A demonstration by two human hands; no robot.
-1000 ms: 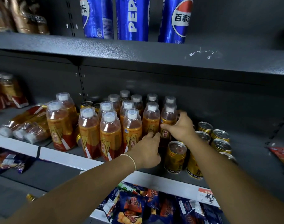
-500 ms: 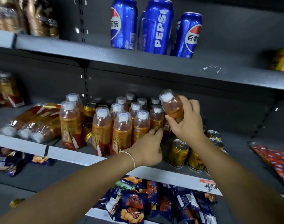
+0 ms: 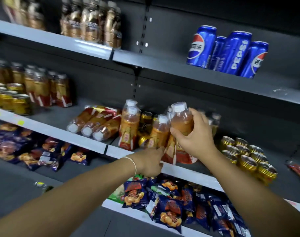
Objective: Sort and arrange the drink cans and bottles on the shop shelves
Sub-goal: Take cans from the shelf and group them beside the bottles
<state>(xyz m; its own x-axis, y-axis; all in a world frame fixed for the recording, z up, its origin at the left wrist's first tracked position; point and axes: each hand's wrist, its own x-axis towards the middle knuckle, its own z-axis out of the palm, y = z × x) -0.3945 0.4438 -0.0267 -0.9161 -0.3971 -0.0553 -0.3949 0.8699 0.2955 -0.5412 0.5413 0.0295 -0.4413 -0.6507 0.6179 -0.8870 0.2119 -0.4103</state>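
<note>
My right hand [image 3: 196, 135] grips an orange drink bottle [image 3: 180, 119] with a white cap, lifted above the group of standing orange bottles [image 3: 129, 127] on the middle shelf [image 3: 87, 144]. My left hand [image 3: 150, 161] reaches to the base of the bottles at the shelf's front edge; its fingers touch a bottle [image 3: 158, 132], and the grip is hidden. Gold cans [image 3: 248, 156] stand in rows to the right of my hands. Several bottles lie on their sides [image 3: 96, 124] to the left.
Blue Pepsi cans [image 3: 229, 52] stand on the upper shelf at right, brown bottles [image 3: 91, 23] at upper left. More orange bottles and gold cans [image 3: 17, 100] fill the left bay. Snack packets [image 3: 169, 202] lie on the lower shelf.
My right hand has lifted one orange bottle out of the group and holds it higher. The camera view has swung left and up, showing more of the left bay.
</note>
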